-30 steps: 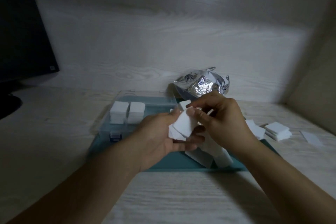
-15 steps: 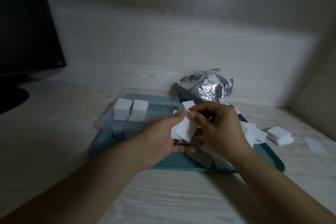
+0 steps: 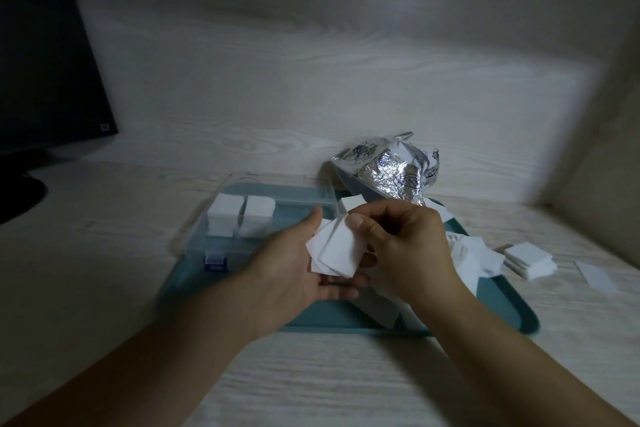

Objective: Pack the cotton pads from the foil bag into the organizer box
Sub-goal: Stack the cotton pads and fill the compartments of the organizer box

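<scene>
A small fan of white square cotton pads (image 3: 337, 250) lies in my left hand (image 3: 294, 263), cradled from below. My right hand (image 3: 405, 246) pinches the top pad at its upper edge with thumb and fingers. Both hands hover over the teal tray (image 3: 502, 308). The clear organizer box (image 3: 277, 215) sits on the tray's left part, with two stacks of pads (image 3: 240, 220) in its left compartments. The crumpled foil bag (image 3: 388, 170) lies behind my right hand. More loose pads (image 3: 474, 253) lie on the tray, partly hidden by my right hand.
A small pile of pads (image 3: 528, 259) and one single pad (image 3: 595, 276) lie on the wooden desk right of the tray. A dark monitor (image 3: 45, 55) on its stand fills the far left. A wall closes the back and right side.
The view has shifted slightly, so the tray and box appear further right and lower. My hands stay together on the pads, and the fan in my left hand has spread a little.
</scene>
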